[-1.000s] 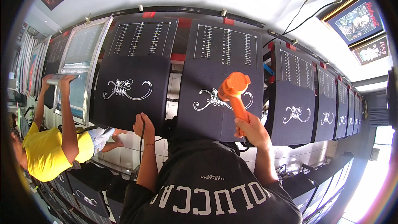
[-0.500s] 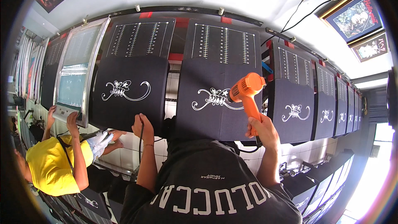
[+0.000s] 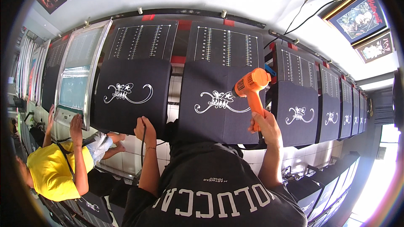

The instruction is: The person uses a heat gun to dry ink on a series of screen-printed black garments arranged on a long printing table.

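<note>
Along the wall hangs a row of dark cloth panels [image 3: 221, 101], each printed with a white swirl. Framed posters [image 3: 357, 17] hang at upper right. The right hand [image 3: 265, 126] is clamped on an orange heat gun [image 3: 251, 87], nozzle aimed left at the middle print. The left hand [image 3: 145, 129] grips a black cord [image 3: 143, 151], lower left.
</note>
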Demonstrator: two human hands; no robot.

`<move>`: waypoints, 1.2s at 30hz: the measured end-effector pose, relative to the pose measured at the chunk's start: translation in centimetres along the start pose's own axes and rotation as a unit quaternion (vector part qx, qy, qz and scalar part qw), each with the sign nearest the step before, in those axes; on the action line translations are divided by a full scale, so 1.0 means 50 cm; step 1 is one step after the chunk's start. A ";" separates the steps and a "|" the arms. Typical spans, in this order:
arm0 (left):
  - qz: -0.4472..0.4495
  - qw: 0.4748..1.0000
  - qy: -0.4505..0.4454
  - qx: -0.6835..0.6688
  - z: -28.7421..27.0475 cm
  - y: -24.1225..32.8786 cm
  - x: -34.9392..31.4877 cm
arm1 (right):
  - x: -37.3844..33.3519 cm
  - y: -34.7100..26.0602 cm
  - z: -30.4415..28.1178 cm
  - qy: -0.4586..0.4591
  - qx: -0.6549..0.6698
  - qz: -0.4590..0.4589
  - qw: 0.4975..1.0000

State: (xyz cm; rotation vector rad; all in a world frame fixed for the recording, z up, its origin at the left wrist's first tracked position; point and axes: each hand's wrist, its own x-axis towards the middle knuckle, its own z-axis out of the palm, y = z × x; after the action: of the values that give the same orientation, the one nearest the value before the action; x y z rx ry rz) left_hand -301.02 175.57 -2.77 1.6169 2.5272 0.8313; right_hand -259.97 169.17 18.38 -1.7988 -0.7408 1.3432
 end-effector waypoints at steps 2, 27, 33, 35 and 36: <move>0.001 1.000 -0.003 0.003 -0.001 0.000 -0.002 | 0.003 -0.002 0.003 -0.002 -0.004 -0.001 1.000; -0.001 1.000 0.020 0.009 -0.012 0.015 -0.001 | -0.028 -0.023 0.032 -0.072 -0.020 0.012 0.997; -0.007 1.000 0.009 -0.004 -0.015 0.021 0.004 | -0.010 -0.023 0.046 -0.075 -0.009 0.006 0.997; -0.010 1.000 0.008 0.003 -0.012 0.014 0.003 | -0.005 -0.022 0.041 -0.092 -0.010 0.014 0.996; -0.012 1.000 0.006 0.005 -0.010 0.013 0.002 | -0.004 -0.023 0.037 -0.099 -0.011 0.019 0.995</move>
State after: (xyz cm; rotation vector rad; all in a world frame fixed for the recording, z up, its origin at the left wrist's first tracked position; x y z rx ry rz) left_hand -300.69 175.65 -2.02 1.5862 2.5576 0.8286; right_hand -261.80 170.07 19.14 -1.7201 -0.8320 1.5609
